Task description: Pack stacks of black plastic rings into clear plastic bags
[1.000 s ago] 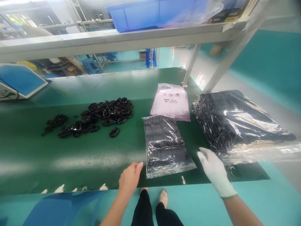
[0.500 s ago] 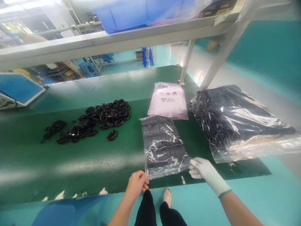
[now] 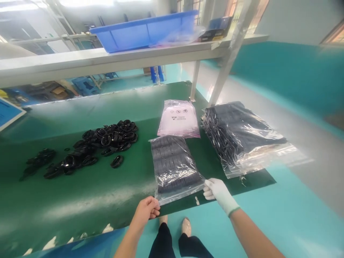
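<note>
A clear plastic bag [image 3: 176,166] filled with rows of dark, flat pieces lies on the green table mat, its near edge toward me. My left hand [image 3: 147,209], bare, pinches the near left corner of this bag. On the near right corner, my right hand [image 3: 217,191] in a white glove grips the plastic between thumb and fingers. Just behind the bag lies a pinkish printed plastic bag [image 3: 178,118], touching its far edge. A stack of larger clear bags [image 3: 239,132] with black contents sits to the right.
Black ring-shaped parts [image 3: 115,136] are heaped left of centre, with a smaller dark pile [image 3: 41,157] farther left. One black ring [image 3: 116,161] lies apart. A raised shelf [image 3: 161,57] spans the back, bearing a blue bin [image 3: 147,32]. Metal posts [image 3: 225,53] stand at the far right.
The view has swung, so the table's contents appear farther left and the bin shows more fully. Both hands keep hold of the same bag corners, and the bag looks little changed on the mat.
</note>
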`<state>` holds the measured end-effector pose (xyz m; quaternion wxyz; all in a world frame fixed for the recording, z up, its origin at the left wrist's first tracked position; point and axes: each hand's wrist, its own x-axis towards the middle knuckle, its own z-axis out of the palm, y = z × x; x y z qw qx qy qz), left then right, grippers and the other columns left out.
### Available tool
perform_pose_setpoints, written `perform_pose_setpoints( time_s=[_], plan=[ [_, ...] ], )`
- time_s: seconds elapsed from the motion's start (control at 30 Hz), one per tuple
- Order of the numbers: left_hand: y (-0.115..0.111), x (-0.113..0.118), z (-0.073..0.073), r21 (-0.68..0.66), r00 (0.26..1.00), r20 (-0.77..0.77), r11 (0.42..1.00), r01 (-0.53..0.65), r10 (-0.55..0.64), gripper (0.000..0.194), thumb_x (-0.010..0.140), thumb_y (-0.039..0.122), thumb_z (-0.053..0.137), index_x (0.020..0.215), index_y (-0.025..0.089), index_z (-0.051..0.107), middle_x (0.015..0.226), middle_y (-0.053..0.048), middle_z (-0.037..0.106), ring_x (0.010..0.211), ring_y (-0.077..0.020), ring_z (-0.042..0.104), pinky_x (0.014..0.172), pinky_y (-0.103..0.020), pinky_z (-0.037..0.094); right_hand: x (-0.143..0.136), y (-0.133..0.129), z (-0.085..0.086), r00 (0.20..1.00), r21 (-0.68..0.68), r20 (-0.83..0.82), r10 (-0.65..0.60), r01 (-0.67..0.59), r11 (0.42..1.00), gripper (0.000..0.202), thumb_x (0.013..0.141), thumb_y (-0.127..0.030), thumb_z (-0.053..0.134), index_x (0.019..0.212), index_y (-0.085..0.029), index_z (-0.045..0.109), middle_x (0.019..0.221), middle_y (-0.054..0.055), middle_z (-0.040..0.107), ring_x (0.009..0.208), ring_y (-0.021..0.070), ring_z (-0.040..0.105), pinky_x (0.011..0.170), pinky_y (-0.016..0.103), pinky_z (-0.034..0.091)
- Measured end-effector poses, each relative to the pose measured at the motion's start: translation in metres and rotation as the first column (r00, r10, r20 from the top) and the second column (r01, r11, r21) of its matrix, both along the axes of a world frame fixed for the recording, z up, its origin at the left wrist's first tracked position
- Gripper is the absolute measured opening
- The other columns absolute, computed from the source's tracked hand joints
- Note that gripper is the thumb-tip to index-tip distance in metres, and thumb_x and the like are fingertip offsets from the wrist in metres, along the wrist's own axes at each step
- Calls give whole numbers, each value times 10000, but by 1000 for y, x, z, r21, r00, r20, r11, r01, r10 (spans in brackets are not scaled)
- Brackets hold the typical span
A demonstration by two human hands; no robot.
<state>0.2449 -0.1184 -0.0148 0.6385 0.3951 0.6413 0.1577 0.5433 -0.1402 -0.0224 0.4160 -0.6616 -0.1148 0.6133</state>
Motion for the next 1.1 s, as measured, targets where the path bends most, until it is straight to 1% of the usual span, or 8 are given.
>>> perform_pose_setpoints(
  time_s=[0.33,0.47,0.57,0.67,0.73,0.83,0.93,1.1],
  plan=[
    [-3,1,-7,12,998,-35,998,60,-60,417,556,567,609,588,163,511,605,-8,594,521,-104,545,490,-202,379,-7,-5,-3,969,3,-86,-231,232,973,192,639,-211,644,701,-162,469,501,-6,539,441,135,567,465,289,503],
    [13,-5,18,-18,878,-274,915,404,-393,395,680,564,479,587,182,508,578,2,586,455,-116,523,458,-220,335,-10,-7,1,930,-24,-155,-333,334,942,215,672,-265,646,760,-142,493,592,50,604,565,185,633,594,354,538],
    [55,14,62,58,534,-665,677,734,-522,334,801,443,381,610,211,528,543,17,573,477,-128,511,472,-227,303,-19,-8,1,894,-38,-220,-391,393,919,267,662,-305,669,778,-132,502,669,95,635,651,223,654,658,392,536],
    [103,81,90,355,440,-719,260,898,-537,292,863,335,312,782,266,584,831,27,647,793,-141,562,658,-232,380,-29,-5,-4,846,-46,-227,-482,486,873,261,662,-299,664,794,-146,498,688,86,644,662,225,658,675,408,533],
    [122,143,88,448,319,-692,-38,893,-648,317,874,262,280,883,275,597,952,31,642,915,-138,536,808,-249,370,-35,-2,-8,810,-48,-216,-545,548,835,252,668,-302,651,804,-155,497,662,64,639,645,219,656,669,415,533],
    [126,226,64,290,-81,-678,-367,884,-731,322,844,207,313,978,264,600,1052,2,623,988,-165,517,822,-275,376,-38,2,-14,763,-50,-193,-616,620,783,255,655,-306,654,800,-159,504,618,41,621,614,209,650,647,415,533],
    [122,268,38,190,-312,-586,-502,844,-748,155,732,276,522,804,258,658,917,13,665,859,-166,574,698,-238,411,-39,2,-17,729,-61,-176,-661,662,747,262,635,-306,663,785,-156,508,618,41,618,602,205,645,627,404,531],
    [126,278,17,170,-394,-508,-538,826,-766,117,649,333,614,727,262,665,824,29,673,768,-142,588,637,-207,402,-47,2,-18,694,-38,-207,-690,699,714,261,613,-311,671,726,-166,486,574,11,580,555,173,619,549,331,519]
  ],
)
